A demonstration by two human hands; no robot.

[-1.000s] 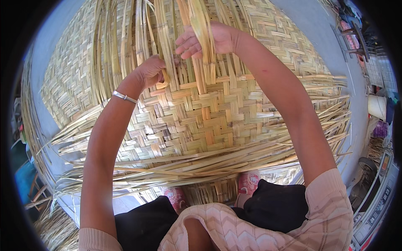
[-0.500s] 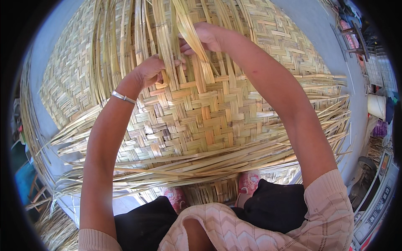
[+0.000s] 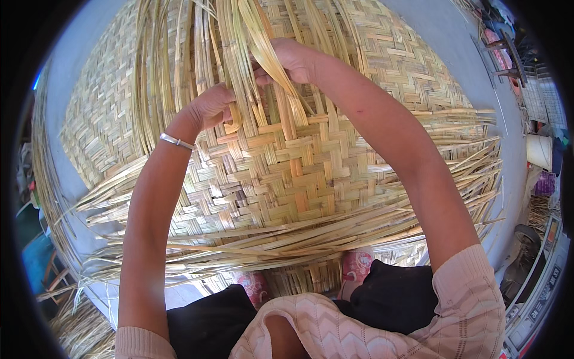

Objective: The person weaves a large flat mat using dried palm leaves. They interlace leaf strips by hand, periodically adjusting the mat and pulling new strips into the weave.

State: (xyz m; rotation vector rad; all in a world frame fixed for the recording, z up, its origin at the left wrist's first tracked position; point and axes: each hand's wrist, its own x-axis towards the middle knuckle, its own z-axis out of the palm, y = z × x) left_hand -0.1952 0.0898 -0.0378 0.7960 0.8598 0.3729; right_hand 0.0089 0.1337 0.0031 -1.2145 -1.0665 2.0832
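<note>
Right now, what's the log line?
left hand: at strips | right hand: partly behind strips | mat: woven middle, loose ends

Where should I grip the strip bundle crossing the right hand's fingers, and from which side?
Grip the strip bundle probably just beyond the right hand, coming from the right: there it appears raised off the woven mat, whereas its lower end runs down close to it.
</note>
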